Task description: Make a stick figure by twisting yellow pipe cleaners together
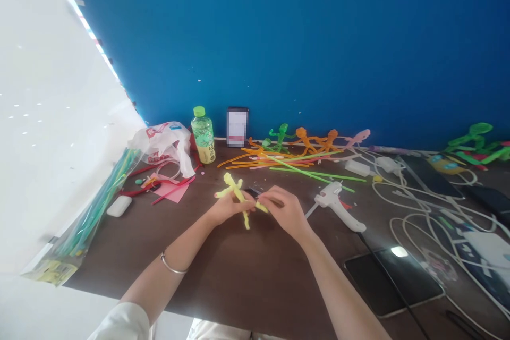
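Over the middle of the dark table, my left hand [227,208] grips a yellow pipe-cleaner figure [238,191] by its body. Its head end points away from me and one limb hangs toward the table's front. My right hand [283,210] is closed in a pinch at the end of another limb, on the figure's right side. The fingertips partly hide that limb's tip. Just right of my right hand lies a white glue gun [337,204]. Loose orange pipe cleaners [243,162] and green pipe cleaners [319,172] lie behind my hands.
Several finished figures, one an orange figure [305,141], lean along the blue wall [279,37]. A green-capped bottle [203,135] and a phone [237,126] stand at the back. Bagged pipe cleaners [98,207] lie left; a tablet [392,279] and white cables [418,218] lie right.
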The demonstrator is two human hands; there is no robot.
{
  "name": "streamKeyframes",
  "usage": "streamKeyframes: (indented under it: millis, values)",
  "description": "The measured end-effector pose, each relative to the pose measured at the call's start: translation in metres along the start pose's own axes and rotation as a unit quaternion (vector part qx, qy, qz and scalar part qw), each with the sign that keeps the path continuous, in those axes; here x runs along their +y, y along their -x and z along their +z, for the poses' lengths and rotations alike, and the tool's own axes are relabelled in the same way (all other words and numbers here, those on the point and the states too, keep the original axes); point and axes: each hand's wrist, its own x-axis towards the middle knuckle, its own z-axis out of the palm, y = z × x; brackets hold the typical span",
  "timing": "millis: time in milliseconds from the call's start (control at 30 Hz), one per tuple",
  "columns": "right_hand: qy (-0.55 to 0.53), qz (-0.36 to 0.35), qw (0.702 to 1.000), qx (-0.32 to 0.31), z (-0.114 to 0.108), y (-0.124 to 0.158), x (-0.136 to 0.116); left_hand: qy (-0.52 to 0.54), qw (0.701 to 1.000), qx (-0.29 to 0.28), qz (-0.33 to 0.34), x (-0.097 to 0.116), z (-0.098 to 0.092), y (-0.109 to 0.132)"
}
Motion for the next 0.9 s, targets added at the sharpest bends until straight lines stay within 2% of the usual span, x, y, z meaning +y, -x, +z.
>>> streamKeyframes:
  millis: [67,200,333,467,633,767,900]
  values:
    - [-0.093,0.064,0.994,-0.004,0.003,-0.002,-0.001,0.07,0.997,-0.021,-0.01,0.002,0.001,0.001]
    - [-0.169,0.132,0.977,0.01,0.016,-0.003,-0.002,0.151,0.988,-0.035,0.0,0.002,0.003,0.002]
    - [-0.171,0.156,0.972,0.035,0.031,-0.001,-0.001,0.134,0.99,0.037,0.033,0.0,0.004,0.0]
    - [-0.115,0.15,0.981,0.052,0.039,0.003,-0.002,0.036,0.991,0.124,0.038,-0.002,0.004,-0.003]
    - [-0.059,0.116,0.991,0.018,0.042,0.007,-0.008,-0.106,0.974,0.181,0.082,-0.008,0.001,-0.007]
    - [0.11,0.049,0.993,0.012,0.039,0.01,-0.006,-0.173,0.958,0.2,0.11,-0.012,-0.001,-0.009]
    - [0.288,-0.038,0.956,0.04,0.032,0.01,-0.002,-0.228,0.949,0.191,0.101,-0.01,-0.001,-0.008]
